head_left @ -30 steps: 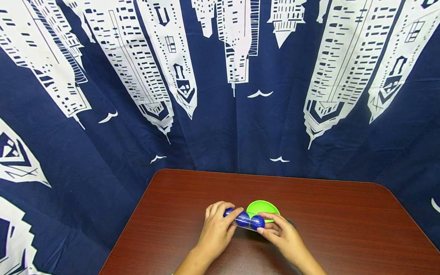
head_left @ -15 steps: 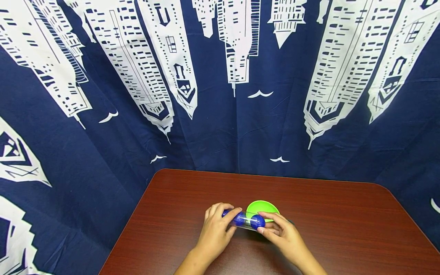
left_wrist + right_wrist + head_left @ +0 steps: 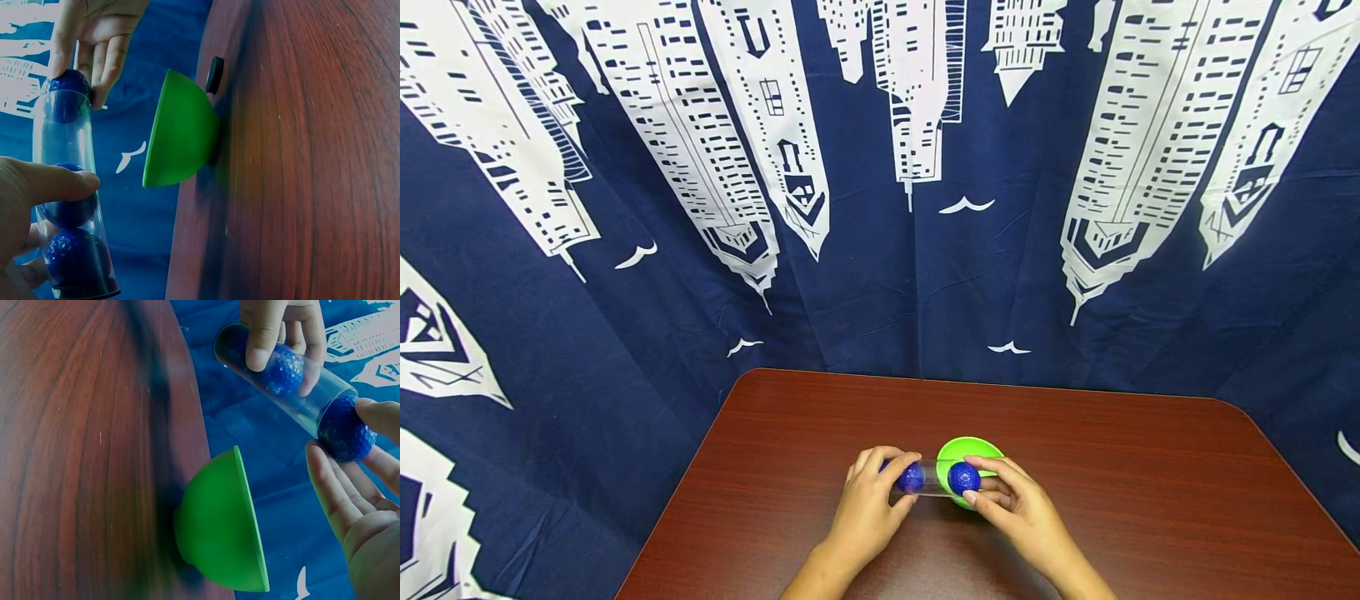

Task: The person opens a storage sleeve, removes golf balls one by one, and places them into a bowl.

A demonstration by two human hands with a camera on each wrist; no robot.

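Observation:
My left hand grips a clear plastic tube round its closed end, holding it nearly level above the table. Two blue dimpled golf balls sit inside by the left fingers; one golf ball rests against the tube's dark base. At the open end, the fingers and thumb of my right hand pinch another golf ball, which sticks partly out of the mouth. A gap of bare tube separates it from the others. Beneath and just behind the tube stands a green bowl, partly covered by it in the head view.
A small black disc, like a cap, lies on the brown wooden table beside the bowl. Behind the table's rounded far edge hangs a dark blue cloth printed with white buildings and birds.
The tube has gone from sloping down rightward to almost level. The middle golf ball has slid left, away from the one at the mouth. Both hands have shifted only slightly.

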